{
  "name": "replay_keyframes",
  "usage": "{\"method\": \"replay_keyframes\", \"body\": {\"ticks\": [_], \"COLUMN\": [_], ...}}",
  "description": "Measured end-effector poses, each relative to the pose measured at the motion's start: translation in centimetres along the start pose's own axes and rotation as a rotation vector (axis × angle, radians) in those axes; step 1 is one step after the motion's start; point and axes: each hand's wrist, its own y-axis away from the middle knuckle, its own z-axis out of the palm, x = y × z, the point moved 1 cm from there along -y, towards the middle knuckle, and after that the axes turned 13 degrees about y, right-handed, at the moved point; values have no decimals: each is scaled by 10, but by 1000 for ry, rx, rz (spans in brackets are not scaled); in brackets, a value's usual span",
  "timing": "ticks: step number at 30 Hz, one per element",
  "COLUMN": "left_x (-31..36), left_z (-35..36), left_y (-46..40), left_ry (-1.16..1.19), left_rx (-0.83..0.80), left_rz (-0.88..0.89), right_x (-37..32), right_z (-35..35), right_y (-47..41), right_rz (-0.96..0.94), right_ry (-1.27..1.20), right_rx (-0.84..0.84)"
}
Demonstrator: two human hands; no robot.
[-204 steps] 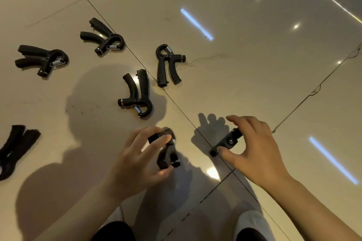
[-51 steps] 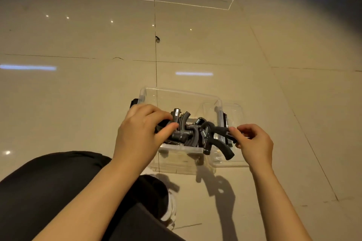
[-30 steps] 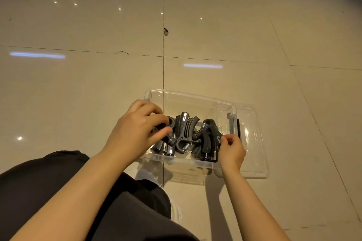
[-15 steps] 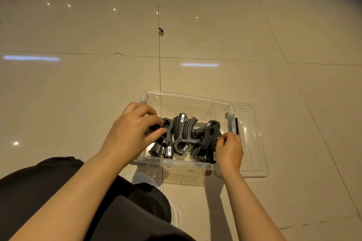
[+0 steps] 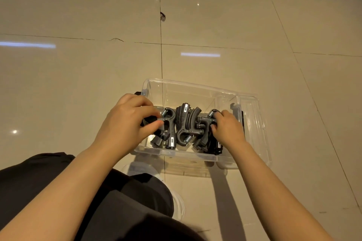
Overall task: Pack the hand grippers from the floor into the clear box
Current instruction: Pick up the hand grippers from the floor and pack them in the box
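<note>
A clear plastic box (image 5: 188, 87) stands on the tiled floor in front of me, holding several black hand grippers with metal springs. My left hand (image 5: 127, 123) reaches into its left side, fingers pinched on a black hand gripper (image 5: 170, 123). My right hand (image 5: 228, 126) is inside the right side, fingers closed on another hand gripper (image 5: 205, 123). A third gripper (image 5: 185, 125) lies between them, untouched. The lower parts of the pile are hidden by my hands.
The box's clear lid (image 5: 256, 123) lies against its right side. My knee in black cloth (image 5: 127, 201) and a white shoe (image 5: 141, 168) are close to the box's near edge. Glossy beige tiles with dark joints surround the box.
My right hand has moved from the box's right rim into the box and onto a gripper. My left hand stays on the left gripper, which has settled lower among the others.
</note>
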Motion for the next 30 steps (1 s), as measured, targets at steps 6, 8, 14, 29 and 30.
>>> {"method": "replay_keyframes", "body": {"ticks": [6, 8, 14, 29, 30], "left_x": [1, 2, 2, 5, 3], "left_z": [-4, -4, 0, -2, -4], "left_y": [-2, -5, -9, -8, -7], "left_ry": [15, 28, 31, 116, 115], "left_rx": [34, 36, 13, 68, 78], "left_rz": [19, 10, 17, -106, -129], "right_x": [-12, -12, -6, -13, -14], "right_z": [27, 35, 29, 48, 47], "right_y": [-52, -55, -50, -36, -34], "right_rz": [-114, -146, -178, -154, -147], "right_ry": [80, 133, 173, 213, 186], "right_rx": [-323, -336, -249, -210, -222]}}
